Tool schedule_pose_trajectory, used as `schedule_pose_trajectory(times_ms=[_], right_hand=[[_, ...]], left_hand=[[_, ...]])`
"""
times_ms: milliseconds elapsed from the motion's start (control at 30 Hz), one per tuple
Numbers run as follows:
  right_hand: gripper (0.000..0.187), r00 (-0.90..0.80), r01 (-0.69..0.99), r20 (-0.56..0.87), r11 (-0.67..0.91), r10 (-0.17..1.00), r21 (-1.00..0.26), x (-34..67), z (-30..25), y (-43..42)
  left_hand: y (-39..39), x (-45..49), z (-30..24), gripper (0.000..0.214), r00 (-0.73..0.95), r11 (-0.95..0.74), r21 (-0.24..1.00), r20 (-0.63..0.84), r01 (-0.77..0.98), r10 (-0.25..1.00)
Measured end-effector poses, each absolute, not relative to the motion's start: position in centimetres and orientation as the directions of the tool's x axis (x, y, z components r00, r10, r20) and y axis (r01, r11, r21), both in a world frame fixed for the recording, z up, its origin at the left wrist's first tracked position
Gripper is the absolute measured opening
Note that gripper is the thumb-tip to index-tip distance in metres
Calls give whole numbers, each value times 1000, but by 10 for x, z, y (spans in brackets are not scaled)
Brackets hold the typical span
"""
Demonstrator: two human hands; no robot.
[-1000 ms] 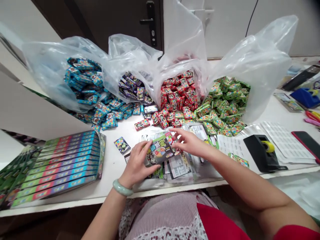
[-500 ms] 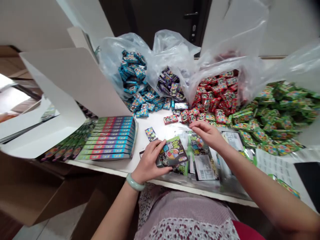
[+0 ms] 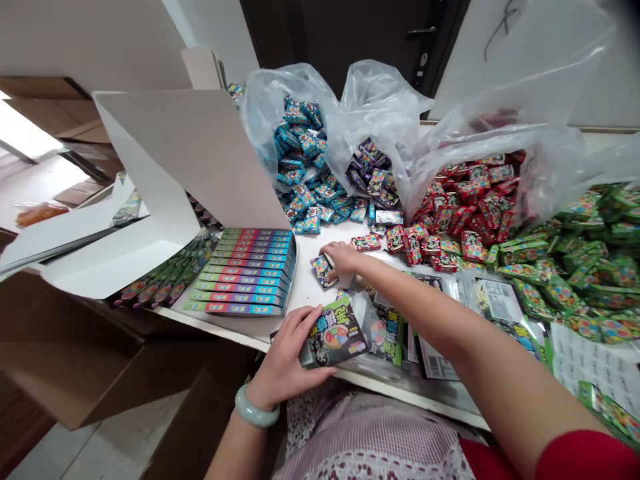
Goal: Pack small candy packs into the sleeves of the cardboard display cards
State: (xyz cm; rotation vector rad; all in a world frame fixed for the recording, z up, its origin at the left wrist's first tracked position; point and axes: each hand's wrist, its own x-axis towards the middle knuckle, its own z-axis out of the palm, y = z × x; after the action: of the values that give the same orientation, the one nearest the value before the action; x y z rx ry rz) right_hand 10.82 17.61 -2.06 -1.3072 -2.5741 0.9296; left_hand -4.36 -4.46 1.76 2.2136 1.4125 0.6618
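My left hand point(image 3: 287, 353), with a pale green bangle at its wrist, grips a flat black printed box point(image 3: 340, 331) at the table's front edge. The thumb lies along its lower edge and the fingers over its left side. Just beyond it, my right hand point(image 3: 343, 259) has its thumb and fingers closed on a small purple packet point(image 3: 320, 268) on the white table. A small red packet point(image 3: 366, 243) lies just past the right hand. Beneath my right forearm are printed pouches in clear plastic point(image 3: 390, 337), partly hidden by the arm.
Plastic bags spill blue packets point(image 3: 305, 143), purple packets point(image 3: 373, 167), red packets point(image 3: 480, 193) and green packets point(image 3: 590, 253) along the back. At left stands a row of striped boxes point(image 3: 250, 272) beside an open white carton point(image 3: 185, 147). A cardboard box point(image 3: 75, 373) sits below the table.
My right hand has moved left from beside the red packets onto the purple packet. My left hand still holds the black box. The camera view has turned to the left.
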Motion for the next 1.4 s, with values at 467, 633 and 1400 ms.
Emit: schedule_pose_trajectory(times_ms=[467, 633, 1400], right_hand=[[30, -312, 341, 151, 259, 938, -904, 245, 76, 74], [25, -423, 477, -17, 207, 906, -854, 256, 64, 64], [27, -198, 914, 69, 210, 978, -348, 206, 26, 224]], left_hand=[[-10, -12, 8, 87, 252, -398, 465, 346, 791, 904], [-3, 8, 12, 88, 381, -507, 429, 350, 747, 856], [5, -3, 0, 89, 249, -384, 527, 310, 758, 917]])
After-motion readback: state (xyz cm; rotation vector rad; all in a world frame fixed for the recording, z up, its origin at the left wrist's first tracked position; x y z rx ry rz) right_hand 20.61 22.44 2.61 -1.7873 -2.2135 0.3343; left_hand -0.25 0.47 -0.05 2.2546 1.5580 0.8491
